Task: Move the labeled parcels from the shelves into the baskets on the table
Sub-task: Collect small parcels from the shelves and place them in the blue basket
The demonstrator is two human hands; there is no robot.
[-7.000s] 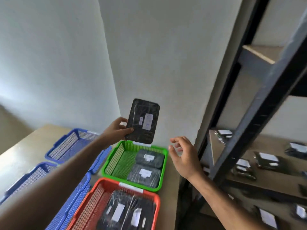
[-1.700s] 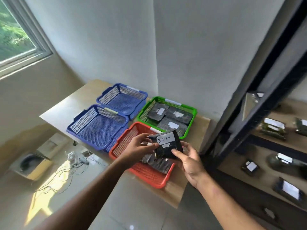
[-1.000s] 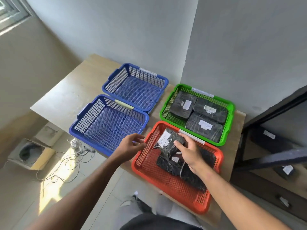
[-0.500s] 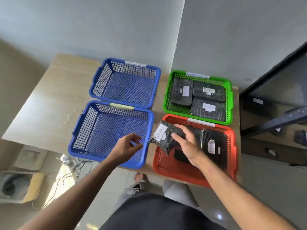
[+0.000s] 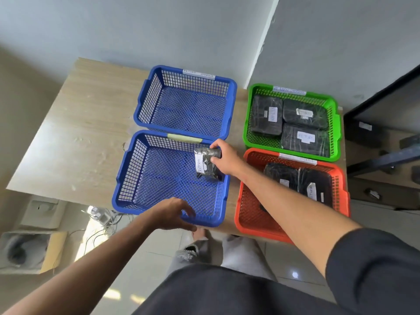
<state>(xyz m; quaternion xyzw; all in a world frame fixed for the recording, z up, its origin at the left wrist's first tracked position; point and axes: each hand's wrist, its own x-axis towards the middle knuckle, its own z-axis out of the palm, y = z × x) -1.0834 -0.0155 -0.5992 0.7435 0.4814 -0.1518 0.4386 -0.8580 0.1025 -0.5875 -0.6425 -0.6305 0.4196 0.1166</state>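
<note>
Four baskets on table (image 5: pixel 75 137), 2x2 grid. Left column: far basket (image 5: pixel 230 103), near basket (image 5: pixel 127 176) touching in front of it. Right column: far basket (image 5: pixel 336 123) with three parcels (image 5: pixel 266 114), near basket (image 5: pixel 247 214) with parcels (image 5: pixel 280 176). Shelves (image 5: pixel 384 160) right of table. Right hand (image 5: pixel 227 159) holds parcel (image 5: pixel 206 164) inside near-left basket; left hand (image 5: pixel 172 212) at its front rim.

Grey-white walls (image 5: pixel 159 26), meeting at a corner (image 5: pixel 263 42) behind a pale wood-grain table (image 5: pixel 75 123). Lower left wall (image 5: pixel 20 105) a beige tone. Dark metal shelving (image 5: pixel 386 160) at the right edge, one slanted bar crossing in front of wooden boards. Floor of pale glossy tiles (image 5: pixel 284 260), with a bright spot of reflected light near the right. Patch of sunlight (image 5: pixel 91 233) on the floor beneath the table's left end, over a tangle of white cables (image 5: pixel 104 219). Open cardboard box (image 5: pixel 27 251) at lower left, grey stuff inside, too blurred to identify.
</note>
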